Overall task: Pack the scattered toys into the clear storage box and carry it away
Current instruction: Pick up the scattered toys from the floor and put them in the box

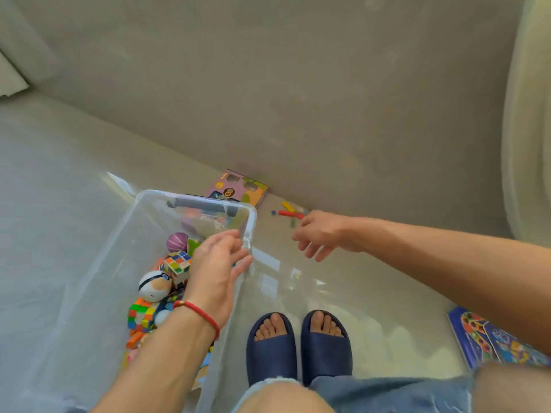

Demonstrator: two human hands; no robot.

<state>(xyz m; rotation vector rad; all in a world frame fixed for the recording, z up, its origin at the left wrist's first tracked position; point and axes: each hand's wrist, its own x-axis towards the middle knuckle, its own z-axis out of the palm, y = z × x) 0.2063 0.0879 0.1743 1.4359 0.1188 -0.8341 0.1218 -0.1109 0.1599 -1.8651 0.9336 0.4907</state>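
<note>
The clear storage box (89, 263) stands on the floor at the left. Inside it lie a puzzle cube (178, 261), a purple ball (176, 241), a white egg-shaped figure (154, 286) and a colourful block toy (140, 315). My left hand (217, 263) grips the box's right wall near its far corner, thumb inside and fingers outside. My right hand (322, 234) reaches out over the floor with loose fingers and holds nothing. Just beyond it, by the wall, lie a red stick (287, 213), a yellow stick (288, 205), a green piece (292, 223) and a small blue bead (273, 212).
A pink toy carton (238, 187) lies against the grey wall (328, 99) behind the box. Blue picture boards (489, 338) lie on the floor at the right. My feet in navy slippers (298, 344) stand beside the box. A pale curtain (527, 114) hangs at the far right.
</note>
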